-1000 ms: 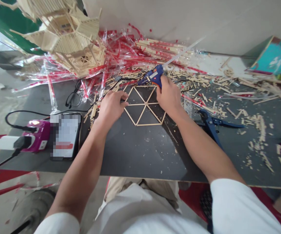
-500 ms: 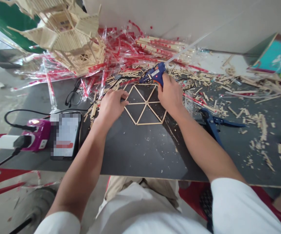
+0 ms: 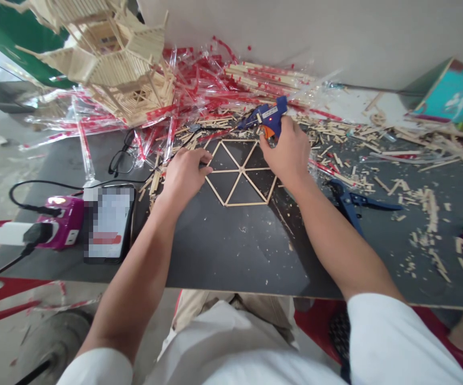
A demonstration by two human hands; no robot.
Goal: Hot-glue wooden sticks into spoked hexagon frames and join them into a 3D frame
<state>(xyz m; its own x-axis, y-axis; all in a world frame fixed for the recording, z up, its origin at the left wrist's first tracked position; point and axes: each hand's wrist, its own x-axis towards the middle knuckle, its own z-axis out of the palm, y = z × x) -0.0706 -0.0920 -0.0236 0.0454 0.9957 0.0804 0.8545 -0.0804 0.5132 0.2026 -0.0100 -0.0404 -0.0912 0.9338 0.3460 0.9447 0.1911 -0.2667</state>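
Observation:
A flat hexagonal frame (image 3: 241,169) of thin wooden sticks, with spokes meeting at its centre, lies on the dark tabletop. At its left corner my left hand (image 3: 186,174) is closed, thumb and fingers pinching the frame's edge. My right hand (image 3: 290,152) grips a blue hot glue gun (image 3: 264,116) with an orange trigger, above the frame's upper right side. The gun's nozzle points left, past the far edge of the frame. My fingers partly cover its handle.
A tiered stick-built pagoda model (image 3: 111,64) stands at the back left beside red-and-clear plastic wrappers (image 3: 203,80). Cut stick pieces (image 3: 344,136) litter the far side. Blue cutters (image 3: 352,206) lie to the right. A phone (image 3: 109,224) and purple power adapter (image 3: 61,222) sit left.
My right hand has moved slightly right with the glue gun, uncovering more of the frame's right side. My left hand stays at the left corner.

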